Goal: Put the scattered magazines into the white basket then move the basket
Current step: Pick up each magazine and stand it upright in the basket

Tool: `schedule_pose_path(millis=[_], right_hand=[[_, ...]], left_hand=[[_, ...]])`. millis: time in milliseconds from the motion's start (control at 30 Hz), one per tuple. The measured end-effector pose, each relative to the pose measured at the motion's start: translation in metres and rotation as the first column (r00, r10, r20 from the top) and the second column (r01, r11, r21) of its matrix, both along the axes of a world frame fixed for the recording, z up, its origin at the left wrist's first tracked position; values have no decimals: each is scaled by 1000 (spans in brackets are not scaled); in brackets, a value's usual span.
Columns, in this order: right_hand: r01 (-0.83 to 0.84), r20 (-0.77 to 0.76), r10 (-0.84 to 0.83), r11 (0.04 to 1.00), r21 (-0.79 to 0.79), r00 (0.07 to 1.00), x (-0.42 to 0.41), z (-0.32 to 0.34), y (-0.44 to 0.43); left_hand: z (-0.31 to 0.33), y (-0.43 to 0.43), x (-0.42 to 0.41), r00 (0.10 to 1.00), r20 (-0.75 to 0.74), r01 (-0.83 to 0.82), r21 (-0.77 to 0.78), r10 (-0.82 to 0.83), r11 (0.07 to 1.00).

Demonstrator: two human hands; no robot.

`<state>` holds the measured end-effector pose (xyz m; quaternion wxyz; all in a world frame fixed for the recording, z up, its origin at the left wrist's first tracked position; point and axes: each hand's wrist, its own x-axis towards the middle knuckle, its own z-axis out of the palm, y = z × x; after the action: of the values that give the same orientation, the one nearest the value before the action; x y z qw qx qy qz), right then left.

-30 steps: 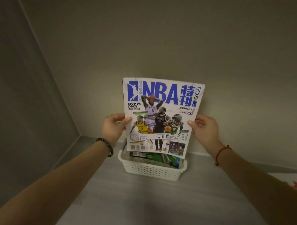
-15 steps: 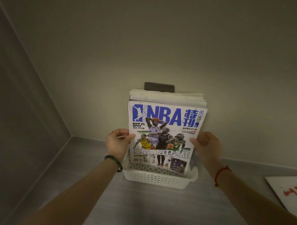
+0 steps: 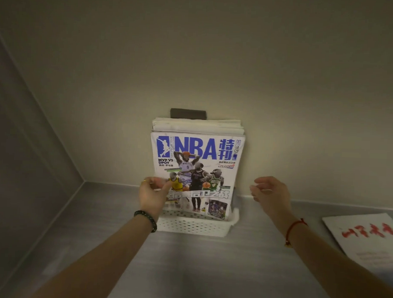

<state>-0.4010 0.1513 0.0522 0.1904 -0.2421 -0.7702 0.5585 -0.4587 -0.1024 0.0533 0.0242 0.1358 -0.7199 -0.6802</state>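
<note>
Open surface (image 3: 185,272) lies nearest. The left hand (image 3: 153,193) touches the NBA magazine (image 3: 197,153) at its lower left edge; I cannot tell if it grips. The right hand (image 3: 270,192), holding the right edge earlier, now hangs open beside it. The magazine stands in the white basket (image 3: 194,226) by the wall.

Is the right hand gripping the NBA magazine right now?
No, the right hand is loosely curled off to the side of the NBA magazine, with a clear gap between them.
</note>
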Motion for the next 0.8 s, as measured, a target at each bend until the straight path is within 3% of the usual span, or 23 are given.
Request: schedule_pose_path(millis=[300,500,667,800], right_hand=[[67,64,-72,995,74,995,116,7,114],[138,156,-145,989,57,977,193,-1,210],[146,263,-157,987,61,952,236,-26,286],[74,369,-126,986,153,921,255,-52,327]], left_hand=[[1,115,77,944,6,331,4,-331,944],[-19,219,136,851,128,506,57,-509,861],[-46,300,176,795,219,562,86,-566,823],[-65,346,202,743,257,621,75,-617,780]])
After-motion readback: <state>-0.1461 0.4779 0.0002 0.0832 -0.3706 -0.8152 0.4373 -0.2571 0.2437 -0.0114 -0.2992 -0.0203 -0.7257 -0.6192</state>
